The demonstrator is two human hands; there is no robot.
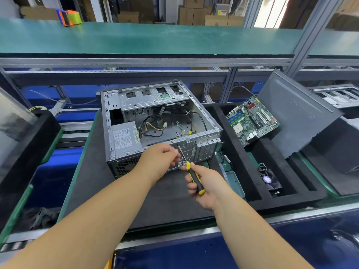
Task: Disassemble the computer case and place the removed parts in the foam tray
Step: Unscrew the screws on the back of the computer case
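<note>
Well into the strip-down here: the computer case point(155, 121) lies open on its side on the dark mat, side panel off, and the motherboard bay inside looks bare but for loose cables. The motherboard point(252, 121) already sits in the foam tray point(229, 129) just to the right, a cooling fan point(271, 180) lies in a nearer slot, and the side panel point(297, 113) leans over the tray's far side. Still in the case: the power supply point(124, 137) at the rear corner and the drive cage up top. Right hand point(206, 183) is wrapped round a yellow-and-black screwdriver point(191, 172), tip up at the rear panel; left hand point(161, 160) has its fingers bunched beside the shaft, whether pinching a screw I can't tell. Probably working the supply's screws next.
</note>
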